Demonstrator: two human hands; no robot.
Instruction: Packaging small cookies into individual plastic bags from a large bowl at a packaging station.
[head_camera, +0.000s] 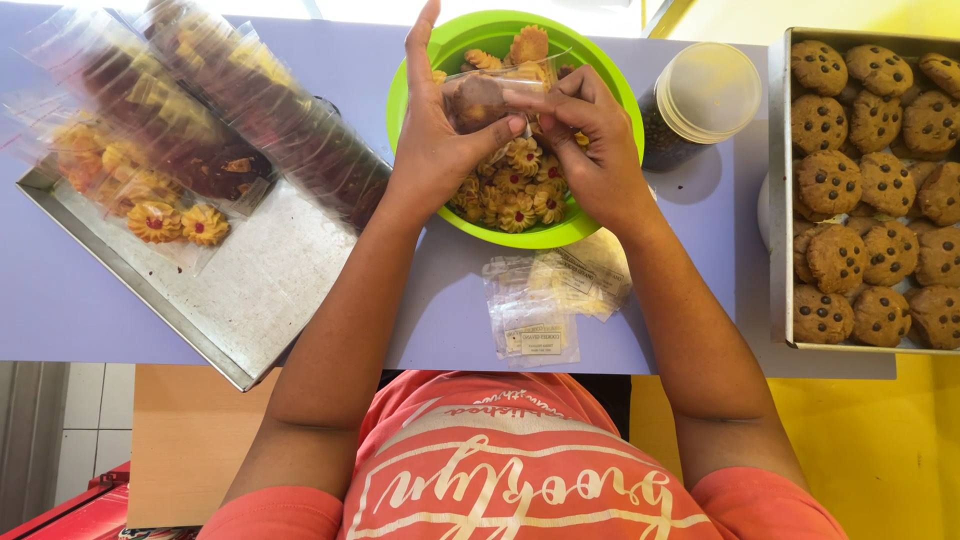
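L hand (432, 140) & R hand (590, 150) both pinch a small clear bag (490, 95) over the green bowl (420, 70) of flower-shaped cookies (515, 185). Bag looks light, thin, slippery, w/ brittle cookies inside; prob best held by the film edges, not squeezed. Empty bags (530, 320) near; steel tray (250, 290) left, choc-chip cookie tray (780, 200) right.

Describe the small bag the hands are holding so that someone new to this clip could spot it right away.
Start at the green bowl of small flower-shaped cookies at the table's top centre. Just above it, the left hand and right hand hold a small clear bag. Unlike the flat empty bags below the bowl, it holds a brown cookie.
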